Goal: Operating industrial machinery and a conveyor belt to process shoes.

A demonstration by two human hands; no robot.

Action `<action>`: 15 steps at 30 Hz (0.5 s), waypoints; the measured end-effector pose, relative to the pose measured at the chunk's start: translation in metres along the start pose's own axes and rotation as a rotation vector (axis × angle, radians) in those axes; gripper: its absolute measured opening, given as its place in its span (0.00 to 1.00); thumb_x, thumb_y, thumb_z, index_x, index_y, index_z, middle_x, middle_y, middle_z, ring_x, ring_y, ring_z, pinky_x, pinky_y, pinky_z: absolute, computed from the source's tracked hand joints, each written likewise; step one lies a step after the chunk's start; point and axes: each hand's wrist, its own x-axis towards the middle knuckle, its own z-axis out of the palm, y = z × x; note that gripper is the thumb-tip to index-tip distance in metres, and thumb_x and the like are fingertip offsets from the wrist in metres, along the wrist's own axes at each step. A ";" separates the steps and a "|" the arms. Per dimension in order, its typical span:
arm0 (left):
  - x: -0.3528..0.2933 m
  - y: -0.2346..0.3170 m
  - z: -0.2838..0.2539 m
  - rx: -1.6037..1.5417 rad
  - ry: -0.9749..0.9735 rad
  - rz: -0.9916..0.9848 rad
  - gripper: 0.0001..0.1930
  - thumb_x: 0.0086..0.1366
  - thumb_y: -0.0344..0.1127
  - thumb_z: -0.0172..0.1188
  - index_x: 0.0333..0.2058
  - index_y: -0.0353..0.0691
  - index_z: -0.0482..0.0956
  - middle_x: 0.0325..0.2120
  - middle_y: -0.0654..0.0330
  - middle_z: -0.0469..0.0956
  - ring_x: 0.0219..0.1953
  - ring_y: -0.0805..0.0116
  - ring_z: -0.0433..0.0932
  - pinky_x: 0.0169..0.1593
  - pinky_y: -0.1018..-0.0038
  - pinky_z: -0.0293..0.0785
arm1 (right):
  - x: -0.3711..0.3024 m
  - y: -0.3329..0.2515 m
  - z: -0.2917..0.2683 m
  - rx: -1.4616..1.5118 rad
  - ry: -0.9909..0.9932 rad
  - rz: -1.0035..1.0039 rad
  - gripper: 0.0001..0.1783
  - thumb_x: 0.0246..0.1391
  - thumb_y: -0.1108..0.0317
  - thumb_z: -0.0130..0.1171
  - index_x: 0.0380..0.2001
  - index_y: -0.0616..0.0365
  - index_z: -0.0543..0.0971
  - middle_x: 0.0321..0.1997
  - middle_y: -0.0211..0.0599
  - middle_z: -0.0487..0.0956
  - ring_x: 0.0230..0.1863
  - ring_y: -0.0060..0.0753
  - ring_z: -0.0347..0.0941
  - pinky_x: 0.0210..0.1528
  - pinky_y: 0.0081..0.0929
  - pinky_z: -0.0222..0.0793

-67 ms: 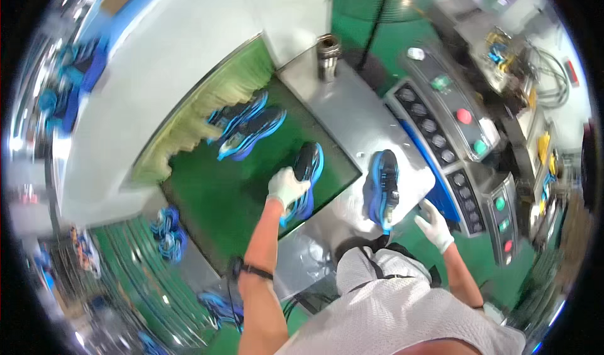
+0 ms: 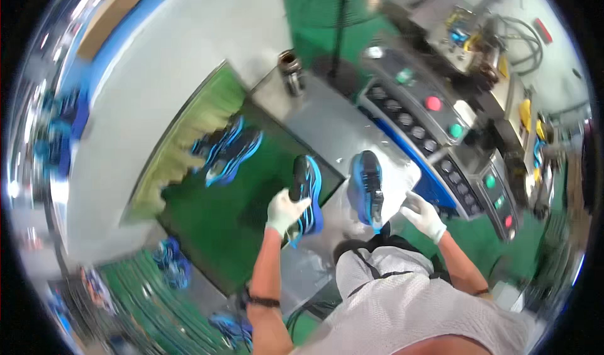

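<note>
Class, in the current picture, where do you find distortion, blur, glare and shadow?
All in the head view: black corners and a fisheye-bent rim; blue sneakers at the left rim are smeared; a white patch on the metal tabletop may be glare; the green belt darkens left of the held sneaker.

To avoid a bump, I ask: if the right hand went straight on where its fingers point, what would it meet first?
Likely the bright edge of the metal table, just ahead; if the right hand is higher, the black-and-blue shoe on it. Height is unclear.
</note>
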 end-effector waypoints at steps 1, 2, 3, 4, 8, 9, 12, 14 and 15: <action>-0.011 0.025 0.008 -0.077 -0.010 0.023 0.21 0.52 0.48 0.74 0.36 0.37 0.83 0.34 0.48 0.84 0.38 0.51 0.84 0.45 0.61 0.78 | 0.005 -0.007 -0.006 0.069 -0.009 0.059 0.32 0.61 0.59 0.64 0.63 0.66 0.70 0.60 0.46 0.78 0.60 0.33 0.74 0.63 0.31 0.69; -0.026 0.063 0.006 -0.200 -0.008 0.081 0.19 0.53 0.43 0.74 0.37 0.35 0.83 0.33 0.50 0.84 0.35 0.58 0.84 0.43 0.65 0.78 | 0.009 -0.036 -0.013 0.167 -0.077 0.038 0.29 0.63 0.57 0.62 0.60 0.65 0.73 0.58 0.44 0.79 0.58 0.31 0.75 0.61 0.31 0.70; -0.035 0.099 0.004 -0.293 -0.021 0.185 0.19 0.54 0.38 0.74 0.40 0.32 0.82 0.32 0.53 0.84 0.35 0.65 0.82 0.43 0.69 0.77 | 0.013 -0.063 -0.022 0.266 -0.147 0.005 0.26 0.64 0.56 0.60 0.57 0.64 0.76 0.56 0.41 0.80 0.56 0.29 0.76 0.59 0.30 0.72; -0.043 0.139 0.001 -0.357 -0.075 0.175 0.20 0.54 0.33 0.73 0.43 0.29 0.81 0.34 0.55 0.84 0.35 0.68 0.81 0.43 0.70 0.77 | 0.021 -0.070 -0.033 0.255 -0.245 0.012 0.27 0.64 0.55 0.61 0.58 0.65 0.76 0.57 0.39 0.80 0.55 0.29 0.76 0.58 0.31 0.72; -0.021 0.167 0.029 -0.195 -0.130 0.868 0.31 0.56 0.39 0.68 0.57 0.35 0.74 0.50 0.57 0.78 0.50 0.61 0.77 0.59 0.61 0.71 | 0.034 -0.043 -0.031 1.088 -0.683 0.090 0.33 0.62 0.41 0.59 0.58 0.57 0.76 0.58 0.41 0.79 0.56 0.27 0.76 0.58 0.34 0.74; 0.001 0.169 0.029 0.199 -0.014 1.299 0.32 0.62 0.44 0.64 0.63 0.38 0.69 0.59 0.57 0.74 0.57 0.60 0.74 0.64 0.57 0.67 | 0.031 -0.075 -0.038 1.189 -0.874 0.124 0.37 0.60 0.39 0.60 0.61 0.57 0.74 0.60 0.44 0.78 0.58 0.31 0.75 0.61 0.37 0.73; 0.069 0.202 0.057 0.181 -0.082 1.362 0.42 0.58 0.51 0.69 0.67 0.39 0.63 0.65 0.55 0.66 0.68 0.59 0.62 0.71 0.57 0.56 | 0.014 -0.102 -0.101 1.634 -1.291 -0.031 0.44 0.57 0.39 0.63 0.66 0.59 0.66 0.66 0.51 0.72 0.64 0.46 0.72 0.67 0.47 0.67; 0.056 0.325 0.063 0.149 -0.168 1.221 0.41 0.53 0.44 0.75 0.63 0.36 0.70 0.63 0.49 0.71 0.66 0.56 0.69 0.69 0.57 0.61 | 0.023 -0.057 -0.136 1.448 -0.696 -0.044 0.37 0.56 0.45 0.66 0.60 0.60 0.72 0.56 0.46 0.79 0.54 0.37 0.78 0.60 0.40 0.74; 0.040 0.399 0.068 -0.214 -0.258 1.051 0.34 0.55 0.33 0.74 0.59 0.31 0.72 0.56 0.47 0.76 0.58 0.56 0.77 0.62 0.61 0.70 | 0.020 -0.053 -0.164 1.372 -0.568 -0.171 0.34 0.56 0.48 0.67 0.57 0.61 0.74 0.52 0.43 0.82 0.50 0.34 0.80 0.57 0.37 0.76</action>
